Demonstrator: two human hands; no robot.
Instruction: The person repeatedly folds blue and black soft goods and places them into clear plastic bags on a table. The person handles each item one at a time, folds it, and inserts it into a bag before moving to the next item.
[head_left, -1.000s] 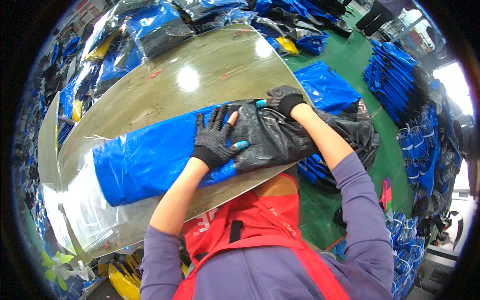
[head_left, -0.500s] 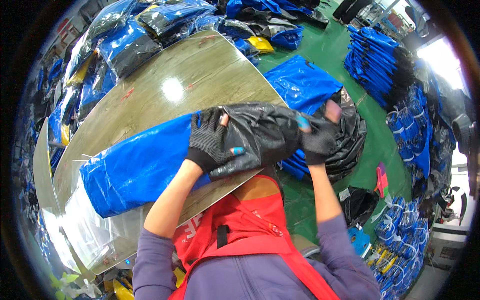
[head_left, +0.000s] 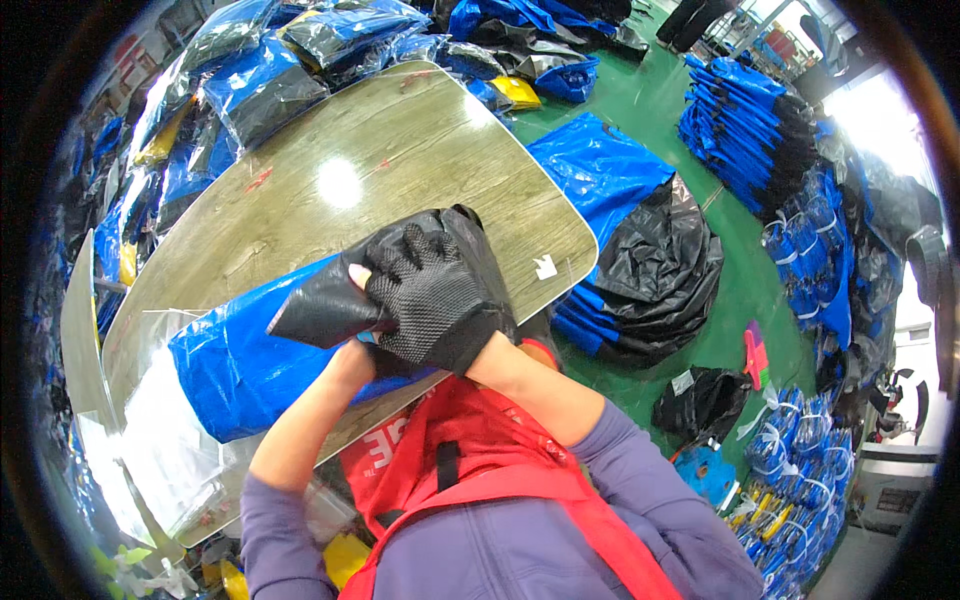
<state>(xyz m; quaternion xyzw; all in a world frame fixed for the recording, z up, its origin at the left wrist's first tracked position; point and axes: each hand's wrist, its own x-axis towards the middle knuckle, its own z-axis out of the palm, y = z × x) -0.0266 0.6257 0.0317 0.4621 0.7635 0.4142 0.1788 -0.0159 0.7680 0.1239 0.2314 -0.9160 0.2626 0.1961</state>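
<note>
Both hands meet close together above the near edge of the long grey wood-grain table (head_left: 400, 150), raised toward the camera. Right hand (head_left: 435, 295), in a black textured fingerless glove, lies on top with fingers curled and pressed over a folded black plastic bag (head_left: 320, 312), clamping it. Left hand (head_left: 362, 345) sits underneath, mostly hidden by the right glove and the bag; only a fingertip shows near the fold, so its grip cannot be told. The black bag is bunched into a pointed wedge sticking out to the person's left, held just above a long blue plastic package in a clear sleeve (head_left: 240, 365) that lies across the table's near side. Piles of blue and black bagged goods (head_left: 250, 80) crowd the table's far edge. On the green floor (head_left: 650, 110) to the right sit a heap of black bags over blue ones (head_left: 650, 270) and stacked blue packs (head_left: 740, 120)
</note>
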